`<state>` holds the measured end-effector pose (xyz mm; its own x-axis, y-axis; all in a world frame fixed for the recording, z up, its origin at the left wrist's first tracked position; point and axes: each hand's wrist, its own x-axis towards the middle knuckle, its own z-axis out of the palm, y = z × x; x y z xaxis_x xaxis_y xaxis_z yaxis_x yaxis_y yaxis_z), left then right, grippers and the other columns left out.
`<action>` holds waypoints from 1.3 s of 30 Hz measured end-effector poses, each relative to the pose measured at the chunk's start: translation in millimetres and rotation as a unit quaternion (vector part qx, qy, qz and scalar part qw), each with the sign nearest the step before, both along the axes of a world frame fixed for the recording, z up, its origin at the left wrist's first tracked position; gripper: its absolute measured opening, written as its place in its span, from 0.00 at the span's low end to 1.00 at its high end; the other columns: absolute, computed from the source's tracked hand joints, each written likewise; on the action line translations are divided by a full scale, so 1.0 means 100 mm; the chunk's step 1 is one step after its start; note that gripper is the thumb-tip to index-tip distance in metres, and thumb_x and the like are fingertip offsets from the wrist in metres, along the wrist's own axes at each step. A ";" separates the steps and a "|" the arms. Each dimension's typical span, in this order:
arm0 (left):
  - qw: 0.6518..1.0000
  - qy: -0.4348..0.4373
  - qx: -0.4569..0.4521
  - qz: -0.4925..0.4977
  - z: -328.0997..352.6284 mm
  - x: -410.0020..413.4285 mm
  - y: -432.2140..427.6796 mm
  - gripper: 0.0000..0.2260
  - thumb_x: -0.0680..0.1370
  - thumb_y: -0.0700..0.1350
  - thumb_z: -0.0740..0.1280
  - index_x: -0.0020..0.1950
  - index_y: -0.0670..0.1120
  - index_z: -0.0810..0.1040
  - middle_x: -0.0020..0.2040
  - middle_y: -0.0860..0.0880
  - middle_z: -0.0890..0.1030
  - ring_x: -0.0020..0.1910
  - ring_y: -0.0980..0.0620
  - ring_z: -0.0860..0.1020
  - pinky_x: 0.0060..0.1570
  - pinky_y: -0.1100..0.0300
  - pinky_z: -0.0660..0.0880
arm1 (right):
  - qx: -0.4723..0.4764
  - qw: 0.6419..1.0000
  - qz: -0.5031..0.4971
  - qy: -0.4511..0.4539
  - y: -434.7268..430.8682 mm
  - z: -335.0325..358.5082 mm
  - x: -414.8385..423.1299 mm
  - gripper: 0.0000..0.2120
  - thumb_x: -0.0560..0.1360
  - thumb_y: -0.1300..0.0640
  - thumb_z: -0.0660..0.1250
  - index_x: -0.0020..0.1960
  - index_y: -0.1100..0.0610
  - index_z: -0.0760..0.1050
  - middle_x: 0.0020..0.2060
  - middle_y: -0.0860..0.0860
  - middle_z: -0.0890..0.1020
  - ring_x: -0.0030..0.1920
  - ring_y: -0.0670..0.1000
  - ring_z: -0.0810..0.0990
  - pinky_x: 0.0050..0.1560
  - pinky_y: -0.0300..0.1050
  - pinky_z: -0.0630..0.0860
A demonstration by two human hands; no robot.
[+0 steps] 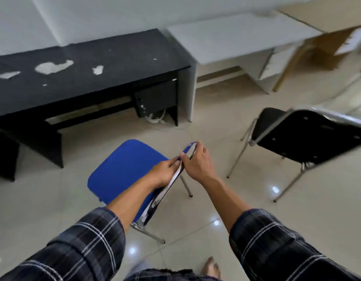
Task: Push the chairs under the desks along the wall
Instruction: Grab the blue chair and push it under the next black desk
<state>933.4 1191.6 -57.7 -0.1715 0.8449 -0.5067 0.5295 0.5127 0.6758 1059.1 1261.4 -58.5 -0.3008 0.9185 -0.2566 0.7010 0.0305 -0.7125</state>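
Note:
A blue padded chair (122,169) with metal legs stands on the tiled floor in front of me, its seat facing the black desk (84,63) along the wall. My left hand (165,171) grips the top edge of the chair's backrest. Close beside it, my right hand (197,161) holds the same edge, nearer its far corner. A black chair (303,136) with a chrome frame stands to the right, apart from the desks. A white desk (236,37) adjoins the black one on the right.
The black desk top has peeled white patches, and a drawer unit (155,98) with cables sits beneath its right end. A wood-coloured desk (327,17) stands far right. My bare foot (211,268) is on the glossy tiles near the bottom.

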 end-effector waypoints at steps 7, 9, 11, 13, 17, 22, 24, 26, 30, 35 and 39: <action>0.986 0.030 -0.027 0.161 -0.10 0.20 -0.32 0.29 0.77 0.69 0.43 0.57 0.57 0.78 0.57 0.50 0.80 0.56 0.48 0.76 0.52 0.54 0.71 | -0.071 0.997 -0.017 0.005 0.28 -0.09 -0.14 0.27 0.76 0.52 0.66 0.70 0.61 0.62 0.69 0.61 0.69 0.61 0.60 0.73 0.53 0.45 0.65; 0.976 0.091 -0.019 0.199 -0.10 0.22 -0.38 0.29 0.79 0.66 0.44 0.36 0.51 0.75 0.38 0.50 0.79 0.40 0.49 0.76 0.41 0.52 0.73 | -0.099 0.991 -0.069 0.048 0.34 -0.12 -0.20 0.26 0.76 0.52 0.66 0.69 0.60 0.62 0.66 0.61 0.72 0.54 0.58 0.74 0.53 0.45 0.68; 0.956 0.169 -0.007 0.238 -0.13 0.25 -0.47 0.29 0.80 0.63 0.48 0.29 0.46 0.69 0.30 0.48 0.75 0.34 0.48 0.75 0.35 0.54 0.71 | -0.147 0.978 -0.115 0.093 0.37 -0.16 -0.23 0.23 0.76 0.51 0.66 0.67 0.56 0.62 0.61 0.60 0.76 0.51 0.57 0.78 0.56 0.52 0.77; 0.931 0.227 0.015 0.287 -0.16 0.28 -0.53 0.28 0.80 0.60 0.52 0.27 0.44 0.70 0.26 0.48 0.74 0.29 0.48 0.75 0.30 0.56 0.70 | -0.196 0.957 -0.167 0.135 0.42 -0.16 -0.25 0.19 0.77 0.51 0.65 0.62 0.54 0.62 0.54 0.58 0.78 0.45 0.57 0.80 0.55 0.61 0.81; 0.836 0.336 0.089 0.425 -0.17 0.45 -0.63 0.24 0.79 0.51 0.58 0.25 0.45 0.65 0.21 0.50 0.68 0.22 0.50 0.68 0.23 0.59 0.59 | -0.312 0.905 -0.229 0.177 0.61 -0.19 -0.26 0.20 0.76 0.47 0.67 0.62 0.53 0.65 0.48 0.57 0.79 0.46 0.59 0.82 0.49 0.64 0.83; 0.663 0.223 0.044 0.713 -0.25 0.74 -0.59 0.12 0.76 0.48 0.60 0.41 0.43 0.78 0.38 0.47 0.81 0.36 0.46 0.78 0.38 0.49 0.77 | -0.531 0.778 -0.256 0.218 0.86 -0.19 -0.20 0.24 0.74 0.41 0.68 0.59 0.59 0.74 0.50 0.61 0.83 0.47 0.64 0.84 0.44 0.65 0.83; 0.542 0.080 0.030 0.836 -0.22 0.81 -0.51 0.18 0.74 0.50 0.64 0.61 0.43 0.74 0.55 0.46 0.78 0.44 0.46 0.77 0.44 0.52 0.74 | -0.577 0.762 -0.215 0.202 0.93 -0.20 -0.18 0.21 0.73 0.46 0.71 0.57 0.60 0.76 0.50 0.61 0.84 0.47 0.65 0.85 0.48 0.66 0.82; 0.431 -0.058 0.032 0.900 -0.15 0.82 -0.44 0.30 0.71 0.50 0.69 0.69 0.43 0.64 0.57 0.43 0.78 0.47 0.44 0.77 0.45 0.51 0.73 | -0.597 0.759 -0.172 0.194 0.99 -0.23 -0.15 0.15 0.71 0.53 0.72 0.53 0.60 0.78 0.49 0.60 0.84 0.48 0.65 0.85 0.44 0.67 0.83; 0.312 -0.326 0.136 0.882 0.04 0.73 -0.42 0.10 0.72 0.45 0.70 0.48 0.42 0.73 0.46 0.41 0.80 0.44 0.39 0.81 0.47 0.43 0.79 | -0.615 0.751 -0.128 0.204 1.04 -0.20 -0.14 0.09 0.72 0.60 0.67 0.53 0.59 0.78 0.53 0.62 0.82 0.52 0.68 0.82 0.41 0.68 0.82; 0.254 -0.384 0.173 0.870 0.15 0.67 -0.38 0.02 0.73 0.33 0.64 0.41 0.38 0.74 0.40 0.41 0.77 0.36 0.39 0.78 0.31 0.41 0.75 | -0.626 0.739 -0.119 0.219 1.04 -0.19 -0.14 0.08 0.72 0.62 0.64 0.51 0.61 0.75 0.55 0.63 0.82 0.52 0.67 0.83 0.51 0.70 0.80; 0.234 -0.383 0.173 0.877 0.17 0.63 -0.34 0.04 0.71 0.31 0.63 0.38 0.39 0.73 0.39 0.42 0.76 0.34 0.40 0.78 0.28 0.42 0.75 | -0.621 0.740 -0.118 0.229 1.05 -0.20 -0.14 0.14 0.71 0.63 0.64 0.57 0.60 0.76 0.55 0.62 0.83 0.52 0.66 0.83 0.54 0.70 0.80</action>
<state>996.6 1157.5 -40.8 -0.3787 -0.1698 -0.9098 -0.6354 -0.6671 0.3889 1044.7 1366.9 -78.6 -0.4861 0.0993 -0.8682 0.2590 -0.9325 -0.2516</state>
